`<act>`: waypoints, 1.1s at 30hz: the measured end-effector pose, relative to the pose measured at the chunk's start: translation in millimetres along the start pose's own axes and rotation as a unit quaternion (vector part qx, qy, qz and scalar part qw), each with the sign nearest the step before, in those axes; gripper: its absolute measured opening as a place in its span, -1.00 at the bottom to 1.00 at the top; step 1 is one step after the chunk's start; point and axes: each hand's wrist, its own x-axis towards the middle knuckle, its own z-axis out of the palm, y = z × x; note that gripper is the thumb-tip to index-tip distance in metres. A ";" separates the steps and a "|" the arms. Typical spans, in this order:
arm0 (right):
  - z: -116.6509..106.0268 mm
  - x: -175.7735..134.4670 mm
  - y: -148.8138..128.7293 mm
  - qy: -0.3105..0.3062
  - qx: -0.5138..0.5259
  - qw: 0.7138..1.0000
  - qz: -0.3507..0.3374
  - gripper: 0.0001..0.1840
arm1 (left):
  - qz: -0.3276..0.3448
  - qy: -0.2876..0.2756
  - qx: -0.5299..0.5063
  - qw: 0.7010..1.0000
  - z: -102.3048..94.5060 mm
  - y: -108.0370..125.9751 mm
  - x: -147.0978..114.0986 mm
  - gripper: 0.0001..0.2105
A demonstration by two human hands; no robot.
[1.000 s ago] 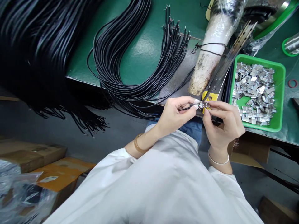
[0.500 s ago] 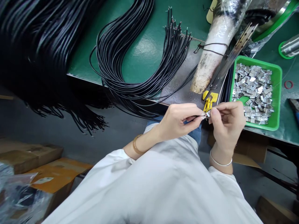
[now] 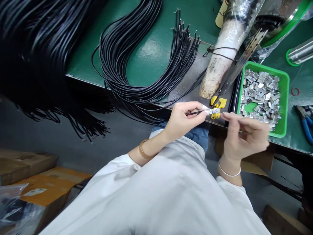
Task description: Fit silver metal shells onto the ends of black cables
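Observation:
My left hand (image 3: 187, 116) pinches the end of a thin black cable (image 3: 194, 113) between thumb and fingers. A small silver USB-type plug (image 3: 215, 111) sits at that cable end, just beyond the fingertips. Behind the plug is a yellow holder (image 3: 220, 102) at the foot of a slanting soldering iron (image 3: 236, 71). My right hand (image 3: 244, 133) is just right of the plug, apart from it. Its index finger is stretched towards the plug, the other fingers loosely bent. I see nothing in it, though its fingertips are slightly blurred.
A green tray (image 3: 283, 106) of loose silver plug parts stands at the right, with blue-handled pliers (image 3: 305, 122) and a red ring (image 3: 295, 91) beyond. Bundled black cables (image 3: 137, 86) cover the green table (image 3: 151, 50). A white tube (image 3: 220, 62) leans over the work spot.
My right hand has drawn away to the right from the cable end. The silver plug now shows in full at my left fingertips, and my left hand has moved slightly left and up.

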 end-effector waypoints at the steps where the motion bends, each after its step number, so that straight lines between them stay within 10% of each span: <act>1: 1.7 -1.7 0.7 -0.027 -0.018 0.999 -0.006 -0.76 | -0.005 0.002 -0.001 1.000 0.2 0.0 1.1 -0.86; 33: -1.0 4.5 1.8 -0.121 -0.036 0.992 0.027 -0.90 | -0.026 -0.006 0.026 0.999 1.5 3.9 2.9 -0.87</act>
